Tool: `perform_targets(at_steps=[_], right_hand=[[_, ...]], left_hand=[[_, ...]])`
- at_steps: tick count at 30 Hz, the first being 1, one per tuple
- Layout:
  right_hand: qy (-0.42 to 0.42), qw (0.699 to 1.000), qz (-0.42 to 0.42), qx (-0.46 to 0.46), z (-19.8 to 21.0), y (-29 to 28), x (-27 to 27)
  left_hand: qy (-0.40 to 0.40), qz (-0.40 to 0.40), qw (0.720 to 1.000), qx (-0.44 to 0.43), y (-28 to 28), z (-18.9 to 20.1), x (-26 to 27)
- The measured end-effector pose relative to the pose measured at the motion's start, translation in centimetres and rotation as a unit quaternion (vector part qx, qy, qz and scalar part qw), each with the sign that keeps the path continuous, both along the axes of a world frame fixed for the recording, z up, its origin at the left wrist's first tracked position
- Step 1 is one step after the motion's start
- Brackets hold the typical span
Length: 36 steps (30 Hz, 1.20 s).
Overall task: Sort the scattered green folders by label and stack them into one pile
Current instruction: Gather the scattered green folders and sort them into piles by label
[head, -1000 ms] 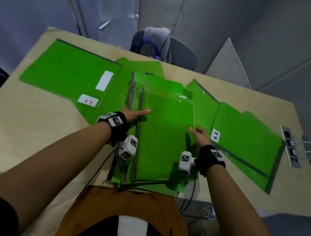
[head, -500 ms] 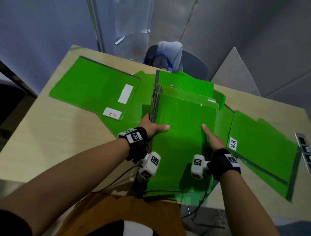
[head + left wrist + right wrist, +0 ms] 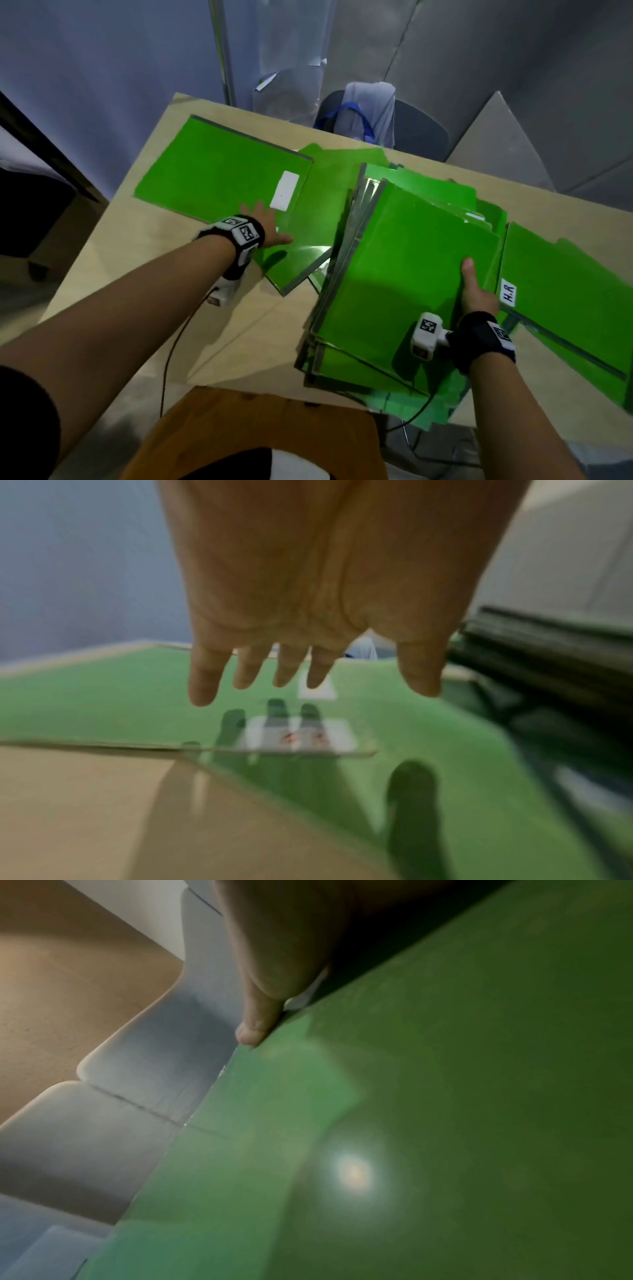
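On the table (image 3: 130, 274), the right hand (image 3: 478, 294) grips the folder stack (image 3: 404, 284), long axis running away; left hand (image 3: 270, 226) open.

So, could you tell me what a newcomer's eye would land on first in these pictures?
Probably the thick stack of green folders near the table's front edge, with the right hand gripping its right side. Next, the left hand spread open over a flat folder at the far left, just above its white label.
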State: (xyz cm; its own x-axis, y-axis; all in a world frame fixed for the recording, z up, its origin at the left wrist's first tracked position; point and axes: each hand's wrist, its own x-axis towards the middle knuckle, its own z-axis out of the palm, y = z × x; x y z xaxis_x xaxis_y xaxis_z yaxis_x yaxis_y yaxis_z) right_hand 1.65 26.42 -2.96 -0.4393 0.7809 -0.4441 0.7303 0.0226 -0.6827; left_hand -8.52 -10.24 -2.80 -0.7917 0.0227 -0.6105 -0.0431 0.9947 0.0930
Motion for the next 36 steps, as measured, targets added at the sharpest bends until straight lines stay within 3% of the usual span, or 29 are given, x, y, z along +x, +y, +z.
perform_targets(at_steps=[1, 4, 11, 15, 20, 24, 26, 27, 33, 36], right_hand=[[-0.003, 1.000, -0.007, 0.002, 0.1, 0.3, 0.2], [-0.007, 0.999, -0.046, -0.016, 0.0, 1.0, 0.9], [-0.069, 0.996, -0.040, -0.044, -1.6, 2.3, 1.9], [-0.110, 0.993, -0.003, -0.051, -1.0, 1.5, 1.8], [-0.141, 0.988, 0.031, -0.061, -1.8, 2.7, 1.0], [-0.120, 0.991, 0.048, -0.032, -2.5, 4.0, -0.1], [-0.122, 0.990, 0.065, -0.021, -2.9, 4.7, -0.4], [-0.124, 0.990, 0.063, -0.022, -3.2, 5.1, -0.4], [-0.142, 0.987, 0.067, -0.027, -2.6, 5.2, -0.3], [-0.151, 0.983, 0.090, -0.054, -1.9, 5.3, 0.0]], left_hand=[[-0.020, -0.038, 0.998, -0.041, -0.8, -0.8, 0.6], [-0.023, -0.074, 0.995, -0.056, -0.4, -1.7, 2.9], [-0.005, -0.253, 0.967, 0.017, 5.1, 1.2, 6.0], [0.012, -0.176, 0.982, 0.066, 5.1, 2.2, 3.8], [0.105, -0.142, 0.984, -0.021, 4.0, 2.1, -3.5], [0.068, -0.110, 0.987, -0.097, 1.1, -2.9, -10.7], [0.054, -0.096, 0.989, -0.094, -0.6, -6.8, -13.4], [0.052, -0.089, 0.991, -0.085, -1.0, -6.9, -13.4], [0.048, -0.067, 0.996, -0.046, 0.4, 3.7, -7.6], [0.111, -0.068, 0.991, -0.026, 0.8, 7.8, -6.8]])
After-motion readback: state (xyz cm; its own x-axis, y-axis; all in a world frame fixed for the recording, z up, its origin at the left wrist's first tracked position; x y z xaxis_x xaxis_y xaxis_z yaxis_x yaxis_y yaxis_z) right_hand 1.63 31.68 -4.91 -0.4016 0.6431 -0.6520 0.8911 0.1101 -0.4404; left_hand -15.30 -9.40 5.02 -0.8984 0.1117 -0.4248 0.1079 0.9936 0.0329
